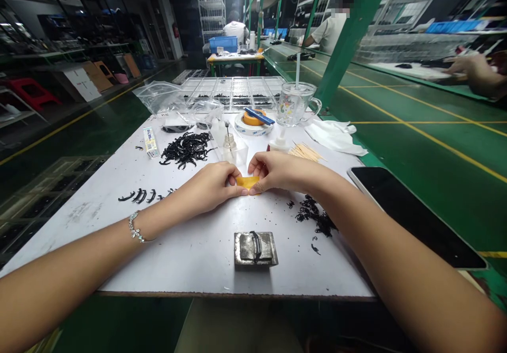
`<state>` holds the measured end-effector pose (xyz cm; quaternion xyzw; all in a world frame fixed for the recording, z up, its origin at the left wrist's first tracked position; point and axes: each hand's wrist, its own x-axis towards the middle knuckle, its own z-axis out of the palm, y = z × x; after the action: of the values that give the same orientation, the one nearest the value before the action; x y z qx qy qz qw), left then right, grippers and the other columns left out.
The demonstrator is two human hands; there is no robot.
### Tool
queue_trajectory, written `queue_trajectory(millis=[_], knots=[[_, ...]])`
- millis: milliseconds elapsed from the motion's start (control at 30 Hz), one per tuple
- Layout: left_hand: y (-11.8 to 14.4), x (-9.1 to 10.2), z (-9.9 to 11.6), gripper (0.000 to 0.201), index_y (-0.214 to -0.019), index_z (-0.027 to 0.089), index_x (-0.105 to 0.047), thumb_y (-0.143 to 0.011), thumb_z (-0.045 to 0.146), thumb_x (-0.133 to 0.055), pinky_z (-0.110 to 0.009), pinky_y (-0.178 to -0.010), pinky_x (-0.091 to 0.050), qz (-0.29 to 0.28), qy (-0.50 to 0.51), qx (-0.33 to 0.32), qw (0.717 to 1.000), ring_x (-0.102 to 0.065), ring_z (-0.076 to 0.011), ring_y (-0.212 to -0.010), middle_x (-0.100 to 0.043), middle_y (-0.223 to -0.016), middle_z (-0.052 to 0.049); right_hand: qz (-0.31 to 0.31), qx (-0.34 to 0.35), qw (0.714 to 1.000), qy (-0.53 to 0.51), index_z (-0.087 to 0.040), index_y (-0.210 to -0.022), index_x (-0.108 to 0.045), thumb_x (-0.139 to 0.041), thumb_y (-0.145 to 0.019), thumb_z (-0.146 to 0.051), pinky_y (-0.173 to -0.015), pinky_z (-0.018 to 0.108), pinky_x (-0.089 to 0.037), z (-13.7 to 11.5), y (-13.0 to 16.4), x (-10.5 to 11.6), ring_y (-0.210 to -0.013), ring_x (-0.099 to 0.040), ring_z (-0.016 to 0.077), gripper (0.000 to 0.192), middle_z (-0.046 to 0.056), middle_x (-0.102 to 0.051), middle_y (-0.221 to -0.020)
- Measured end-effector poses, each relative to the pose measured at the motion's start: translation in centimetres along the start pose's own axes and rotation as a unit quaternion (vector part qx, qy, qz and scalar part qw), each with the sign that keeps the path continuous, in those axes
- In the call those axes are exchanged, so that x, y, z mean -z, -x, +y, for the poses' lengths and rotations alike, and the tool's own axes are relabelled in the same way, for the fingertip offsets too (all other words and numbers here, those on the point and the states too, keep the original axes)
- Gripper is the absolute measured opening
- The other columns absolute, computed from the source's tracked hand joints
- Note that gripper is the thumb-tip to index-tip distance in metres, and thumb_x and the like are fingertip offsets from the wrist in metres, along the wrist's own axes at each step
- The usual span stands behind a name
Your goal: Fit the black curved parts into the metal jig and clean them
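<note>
A short piece of yellow tape (247, 182) is stretched between my two hands above the white table. My left hand (216, 184) pinches its left end between thumb and fingers. At its right end, the thumb and fingers of my right hand (273, 171) are closed on it. Nearer to me sits a metal block (242, 247) with a small curved black part (257, 246) lying across its top. A row of curved black parts (139, 196) lies left of my hands. Small black scraps (315, 216) are scattered beside my right forearm.
A heap of black parts (186, 149) lies behind my left hand. Farther back are tape rolls (253, 123), a glass mug (293, 105) with a straw, toothpicks (307, 151) and a small bottle (229, 147). A tablet (412, 213) rests at the right edge.
</note>
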<state>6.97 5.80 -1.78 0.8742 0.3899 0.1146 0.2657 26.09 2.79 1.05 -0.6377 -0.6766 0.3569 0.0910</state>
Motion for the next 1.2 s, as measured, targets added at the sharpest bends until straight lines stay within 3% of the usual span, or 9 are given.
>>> queue_trajectory(millis=[400, 633, 900, 1200], knots=[[0.18, -0.04, 0.01, 0.016, -0.089, 0.017, -0.070, -0.087, 0.032, -0.064, -0.028, -0.065, -0.038, 0.003, 0.012, 0.007, 1.000, -0.053, -0.0169, -0.067, -0.060, -0.072, -0.001, -0.056, 0.013, 0.998, -0.006, -0.020, -0.102, -0.062, -0.072, -0.074, -0.008, -0.060, 0.025, -0.044, 0.03, 0.78, 0.81, -0.078, -0.061, 0.0166, 0.031, 0.002, -0.067, -0.091], [0.23, -0.15, -0.01, 0.026, -0.086, 0.017, -0.067, -0.084, 0.042, -0.072, -0.027, -0.062, -0.036, 0.010, 0.013, 0.008, 1.000, -0.053, -0.0162, -0.066, -0.062, -0.075, -0.001, -0.036, 0.006, 0.999, 0.010, -0.021, -0.100, -0.064, -0.078, -0.074, -0.019, -0.059, 0.026, -0.043, 0.10, 0.45, 0.45, -0.077, -0.062, 0.0176, 0.030, 0.003, -0.068, -0.090], [0.46, -0.43, 0.04, 0.019, -0.083, 0.017, -0.064, -0.090, 0.035, -0.064, -0.028, -0.064, -0.034, 0.021, -0.005, -0.005, 1.000, -0.050, -0.0165, -0.068, -0.058, -0.074, -0.001, -0.042, 0.022, 0.999, -0.011, -0.020, -0.089, -0.067, -0.073, -0.077, -0.018, -0.059, 0.027, -0.041, 0.17, 0.21, 0.67, -0.074, -0.059, 0.0167, 0.013, 0.003, -0.069, -0.086], [0.36, -0.51, 0.01, 0.018, -0.083, 0.018, -0.066, -0.089, 0.034, -0.065, -0.028, -0.064, -0.035, 0.025, -0.013, -0.006, 1.000, -0.051, -0.0170, -0.067, -0.059, -0.072, -0.001, -0.040, 0.033, 0.999, -0.012, -0.021, -0.086, -0.067, -0.073, -0.075, -0.015, -0.063, 0.026, -0.043, 0.09, 0.18, 0.66, -0.077, -0.062, 0.0173, 0.014, 0.001, -0.072, -0.084]])
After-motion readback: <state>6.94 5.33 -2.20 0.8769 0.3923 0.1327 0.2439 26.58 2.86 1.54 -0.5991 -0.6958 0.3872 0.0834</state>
